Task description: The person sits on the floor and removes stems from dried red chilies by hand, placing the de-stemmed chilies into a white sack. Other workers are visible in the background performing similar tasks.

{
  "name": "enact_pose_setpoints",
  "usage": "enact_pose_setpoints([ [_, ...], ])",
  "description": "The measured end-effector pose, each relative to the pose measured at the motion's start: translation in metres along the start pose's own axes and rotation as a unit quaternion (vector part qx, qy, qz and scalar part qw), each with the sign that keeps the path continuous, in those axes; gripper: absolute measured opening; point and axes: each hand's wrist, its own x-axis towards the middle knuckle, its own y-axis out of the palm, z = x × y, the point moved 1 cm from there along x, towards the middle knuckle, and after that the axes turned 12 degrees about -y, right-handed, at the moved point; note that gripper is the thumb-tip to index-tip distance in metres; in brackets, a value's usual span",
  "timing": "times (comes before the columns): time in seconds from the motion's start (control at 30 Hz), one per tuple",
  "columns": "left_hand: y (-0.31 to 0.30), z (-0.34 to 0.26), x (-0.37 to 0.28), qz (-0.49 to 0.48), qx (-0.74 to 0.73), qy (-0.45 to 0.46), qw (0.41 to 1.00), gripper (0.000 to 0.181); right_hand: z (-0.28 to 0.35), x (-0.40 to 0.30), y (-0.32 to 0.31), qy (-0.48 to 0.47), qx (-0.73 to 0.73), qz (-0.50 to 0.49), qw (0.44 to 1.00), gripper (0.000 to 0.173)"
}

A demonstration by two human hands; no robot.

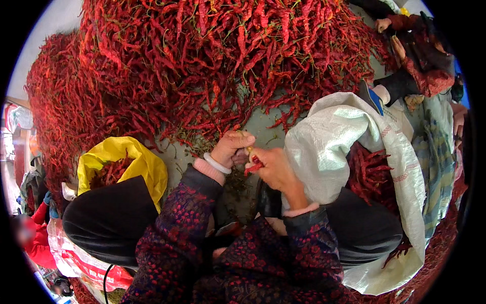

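My right hand (275,169) is closed around a dried red chili pepper (253,167), whose wrinkled body sticks out between the fingers. Close against it, my left hand (232,147) has curled fingers, with the thumb near the right hand's fingertips. Whether the left fingers pinch the stem is hidden. Both hands are above a strip of grey floor (262,121) strewn with stem scraps (237,188). Beyond them rises a large heap of dried red chilies (212,57), many with stems on.
By my left knee, a yellow bag (152,163) holds chilies. An opened white woven sack (319,152) with red chilies (366,171) inside stands by my right knee. Another person's hand (398,47) and shoe (372,98) are at the upper right; a person in red sits far left.
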Motion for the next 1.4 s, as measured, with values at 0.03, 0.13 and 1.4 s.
enact_pose_setpoints([
  [0.03,-0.005,0.003,0.003,0.037,-0.048,-0.015,0.998,0.032,0.004,0.001,0.001,-0.037,0.013,-0.014,0.999,0.022],
  [0.13,-0.012,0.023,0.017,-0.118,-0.023,0.02,0.993,0.031,0.016,0.004,0.008,-0.061,0.074,-0.029,0.995,0.019],
  [1.4,0.041,0.007,0.07,-0.228,0.831,0.137,0.489,0.023,-0.055,-0.022,-0.015,0.199,0.434,-0.592,0.649,0.025],
])
